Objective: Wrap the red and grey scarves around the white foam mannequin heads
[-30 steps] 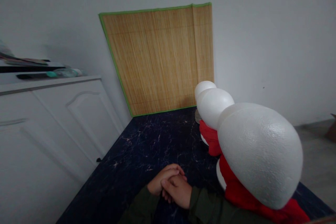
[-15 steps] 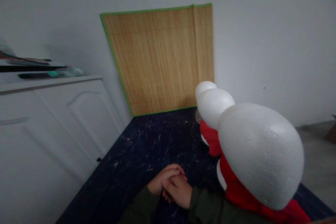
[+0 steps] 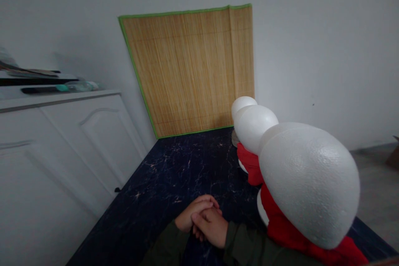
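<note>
My left hand [image 3: 193,212] and my right hand [image 3: 213,227] are clasped together over the dark blue marbled tabletop [image 3: 190,166], near its front. The right hand's thumb lies across the left hand, and the fingers of both are folded round each other. Part of the fingers is hidden between the palms. No object shows in either hand. Just to the right stands a large white foam mannequin head [image 3: 308,178] with red cloth [image 3: 289,226] around its base. My right sleeve [image 3: 246,241] passes close by that cloth.
Two more white foam heads [image 3: 255,126] [image 3: 243,103] stand in a row behind, one above red fabric [image 3: 249,162]. A bamboo mat [image 3: 193,70] with green edging leans on the wall. White cabinets [image 3: 71,145] at left carry a clear bottle [image 3: 79,86] and flat items.
</note>
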`<state>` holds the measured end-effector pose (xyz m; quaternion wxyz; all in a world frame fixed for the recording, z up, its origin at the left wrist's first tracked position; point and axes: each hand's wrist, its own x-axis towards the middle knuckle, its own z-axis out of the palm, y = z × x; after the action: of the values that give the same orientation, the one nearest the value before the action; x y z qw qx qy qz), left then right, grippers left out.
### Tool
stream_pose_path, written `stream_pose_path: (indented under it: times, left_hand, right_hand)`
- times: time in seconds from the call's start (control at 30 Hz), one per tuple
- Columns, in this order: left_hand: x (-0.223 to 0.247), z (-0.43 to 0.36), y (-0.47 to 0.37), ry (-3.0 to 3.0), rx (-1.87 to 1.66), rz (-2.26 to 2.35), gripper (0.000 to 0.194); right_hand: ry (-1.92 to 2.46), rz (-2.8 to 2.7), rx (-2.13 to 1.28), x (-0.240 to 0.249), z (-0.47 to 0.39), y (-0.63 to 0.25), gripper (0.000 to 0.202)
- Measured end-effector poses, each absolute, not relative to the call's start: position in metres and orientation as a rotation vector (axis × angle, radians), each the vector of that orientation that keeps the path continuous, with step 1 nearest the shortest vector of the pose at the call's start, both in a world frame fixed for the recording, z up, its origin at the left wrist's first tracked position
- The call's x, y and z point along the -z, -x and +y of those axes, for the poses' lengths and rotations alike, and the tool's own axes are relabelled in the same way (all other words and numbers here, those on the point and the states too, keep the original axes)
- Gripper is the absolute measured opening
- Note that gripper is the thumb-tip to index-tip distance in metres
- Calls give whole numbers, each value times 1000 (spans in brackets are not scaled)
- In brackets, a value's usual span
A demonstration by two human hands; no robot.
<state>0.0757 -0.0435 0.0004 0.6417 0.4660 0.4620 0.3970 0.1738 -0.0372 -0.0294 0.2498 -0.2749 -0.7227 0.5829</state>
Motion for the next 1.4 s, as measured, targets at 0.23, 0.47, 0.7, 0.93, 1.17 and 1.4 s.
stream_pose_path:
  times: [0.23,0.47,0.7,0.93,1.17,1.4]
  left_hand:
    - [3,-41,-73,-1090,-877,1039,20]
    - [3,-42,-75,-1059,-900,1060,18]
    - [-2,-43,-76,-1077,-879,1060,19]
    - [-2,-44,-76,-1071,-891,1052,18]
    - [2,-42,-73,-1040,-881,981,19]
    - [6,-40,-76,-1319,-1010,1128,19]
  right_hand:
    - [764,-1960,-1584,29,-39,-174,41]
    - [814,-1969,-1575,32,-38,-170,42]
    - [781,-1978,-1575,29,-38,-173,42]
    - [785,-1993,-1570,36,-37,-172,45]
    - [773,-2149,-1378,22,-43,-181,32]
    - [580,-2400,-776,37,-94,-262,21]
